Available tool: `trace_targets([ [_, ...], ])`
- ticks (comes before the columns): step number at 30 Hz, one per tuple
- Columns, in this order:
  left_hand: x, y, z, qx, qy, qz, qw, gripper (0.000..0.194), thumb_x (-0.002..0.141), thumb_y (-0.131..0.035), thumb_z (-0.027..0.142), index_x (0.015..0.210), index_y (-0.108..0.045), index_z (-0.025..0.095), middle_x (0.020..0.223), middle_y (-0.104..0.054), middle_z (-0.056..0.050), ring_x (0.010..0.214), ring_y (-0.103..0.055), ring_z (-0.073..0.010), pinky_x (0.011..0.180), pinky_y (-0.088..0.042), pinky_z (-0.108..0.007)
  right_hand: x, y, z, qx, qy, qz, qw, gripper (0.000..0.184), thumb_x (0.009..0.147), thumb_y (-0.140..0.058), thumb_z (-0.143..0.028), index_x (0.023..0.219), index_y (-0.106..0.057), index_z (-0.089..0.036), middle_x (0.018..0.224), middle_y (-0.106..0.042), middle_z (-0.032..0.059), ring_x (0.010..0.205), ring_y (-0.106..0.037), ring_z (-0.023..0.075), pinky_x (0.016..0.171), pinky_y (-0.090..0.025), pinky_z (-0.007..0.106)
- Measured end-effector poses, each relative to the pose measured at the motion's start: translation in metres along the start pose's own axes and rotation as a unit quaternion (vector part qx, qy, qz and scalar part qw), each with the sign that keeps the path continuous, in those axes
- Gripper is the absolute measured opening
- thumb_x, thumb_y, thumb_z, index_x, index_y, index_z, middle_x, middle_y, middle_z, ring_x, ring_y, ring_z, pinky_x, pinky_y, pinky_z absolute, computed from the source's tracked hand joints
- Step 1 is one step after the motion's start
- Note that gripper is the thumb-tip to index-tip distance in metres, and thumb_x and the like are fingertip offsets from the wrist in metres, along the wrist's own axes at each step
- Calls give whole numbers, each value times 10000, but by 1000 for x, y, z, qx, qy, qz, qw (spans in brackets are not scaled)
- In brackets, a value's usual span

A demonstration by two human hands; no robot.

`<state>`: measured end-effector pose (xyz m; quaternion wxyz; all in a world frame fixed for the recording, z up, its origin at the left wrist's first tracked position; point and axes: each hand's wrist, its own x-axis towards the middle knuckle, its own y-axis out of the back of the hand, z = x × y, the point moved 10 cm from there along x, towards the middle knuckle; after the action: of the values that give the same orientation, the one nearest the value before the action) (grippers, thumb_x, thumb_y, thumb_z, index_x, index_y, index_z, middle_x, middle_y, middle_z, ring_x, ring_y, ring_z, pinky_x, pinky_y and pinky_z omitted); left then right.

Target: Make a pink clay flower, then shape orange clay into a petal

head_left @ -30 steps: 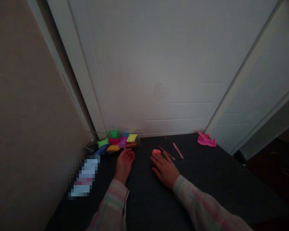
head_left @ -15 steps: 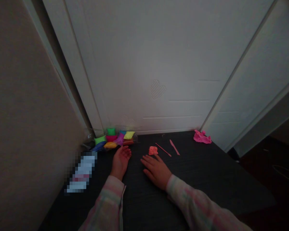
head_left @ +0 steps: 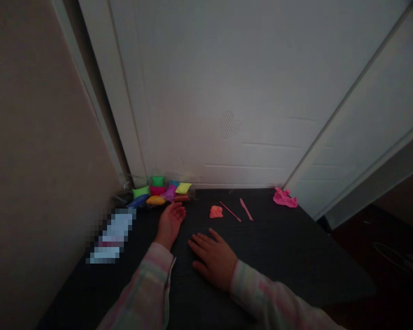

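Note:
My left hand (head_left: 171, 224) rests on its side on the dark table, palm turned inward and fingers loosely stretched, with nothing in it. Palm down and fingers spread, my right hand (head_left: 214, 259) lies flat on the tabletop; anything under its palm is hidden. Beyond its fingertips sits a flattened orange-pink lump (head_left: 216, 211) that looks like modelling clay, apart from both hands. Just right of the lump are a thin pink stick tool (head_left: 230, 211) and a pink plastic modelling knife (head_left: 247, 209).
Colourful soft packets (head_left: 157, 200) in a clear bag lie at the back left, beyond my left hand. A pixelated pale sheet (head_left: 115, 233) is at the left. Crumpled bright-pink material (head_left: 285, 198) lies by the back right edge. A white panel (head_left: 206, 114) rises behind the table (head_left: 289, 256).
My right hand has drawn back toward me and slightly left, away from the orange-pink lump. The left hand keeps nearly the same pose. The view has shifted slightly.

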<state>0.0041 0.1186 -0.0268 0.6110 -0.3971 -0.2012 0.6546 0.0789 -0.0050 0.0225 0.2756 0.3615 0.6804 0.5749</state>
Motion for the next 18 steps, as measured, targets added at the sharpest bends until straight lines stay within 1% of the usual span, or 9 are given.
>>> trace_targets([
  [3, 0, 1, 0, 4, -1, -1, 1000, 226, 739, -397, 187, 625, -569, 96, 528, -566, -40, 517, -545, -99, 526, -429, -217, 14, 7, 29, -53, -57, 36, 996, 465, 816, -242, -413, 1203, -339, -175, 1256, -376, 84, 1162, -300, 204, 965, -113, 443],
  [5, 1, 1, -1, 4, 0, -1, 1000, 218, 733, -404, 193, 628, -570, 97, 525, -564, -38, 517, -543, -100, 524, -426, -218, 9, 11, 49, -81, -80, 44, 993, 459, 816, -247, -407, 1199, -347, -174, 1255, -376, 85, 1157, -308, 209, 966, -97, 450],
  [7, 3, 1, -3, 2, 3, -1, 1000, 210, 725, -412, 195, 631, -571, 96, 528, -566, -40, 517, -542, -103, 522, -425, -222, -5, 14, 63, -95, -96, 42, 990, 462, 817, -253, -401, 1203, -344, -165, 1260, -368, 91, 1164, -296, 212, 967, -89, 451],
  [9, 5, 1, -6, -1, 7, 0, 1000, 209, 722, -415, 198, 634, -573, 95, 537, -570, -43, 517, -541, -105, 520, -423, -225, -20, 12, 59, -91, -80, 22, 992, 477, 815, -252, -411, 1215, -324, -160, 1265, -359, 89, 1173, -280, 208, 969, -98, 443],
  [12, 7, 1, -6, -2, 5, -5, 1000, 213, 718, -417, 209, 631, -574, 94, 537, -572, -41, 517, -540, -104, 525, -420, -225, -28, 3, 25, -63, -7, -10, 998, 505, 805, -236, -461, 1229, -293, -193, 1278, -347, 51, 1182, -262, 190, 976, -106, 421],
  [14, 7, 0, -6, -1, 1, -11, 1000, 218, 716, -420, 217, 620, -572, 94, 531, -569, -37, 514, -538, -100, 530, -417, -222, -20, -1, 6, -53, 20, -6, 998, 515, 798, -220, -488, 1231, -286, -216, 1282, -340, 39, 1181, -264, 186, 978, -96, 424],
  [15, 7, -1, -5, 0, 0, -13, 1000, 218, 715, -421, 219, 619, -572, 95, 529, -568, -35, 514, -538, -99, 531, -416, -220, -12, -1, 2, -52, 20, 2, 998, 517, 798, -213, -492, 1231, -286, -218, 1284, -338, 42, 1177, -270, 189, 976, -93, 430],
  [16, 7, -1, -5, 1, 0, -14, 1000, 217, 715, -421, 222, 620, -572, 97, 527, -566, -33, 516, -538, -98, 531, -414, -218, -3, -1, 2, -55, 10, 13, 998, 518, 799, -208, -490, 1229, -291, -214, 1283, -338, 51, 1174, -276, 195, 973, -96, 437],
  [18, 6, 0, -4, 5, -1, -14, 1000, 215, 715, -420, 226, 629, -571, 100, 528, -565, -29, 520, -538, -97, 533, -412, -218, 12, 2, 14, -65, -24, 32, 997, 512, 805, -208, -473, 1225, -301, -196, 1281, -339, 68, 1172, -278, 205, 964, -113, 444],
])
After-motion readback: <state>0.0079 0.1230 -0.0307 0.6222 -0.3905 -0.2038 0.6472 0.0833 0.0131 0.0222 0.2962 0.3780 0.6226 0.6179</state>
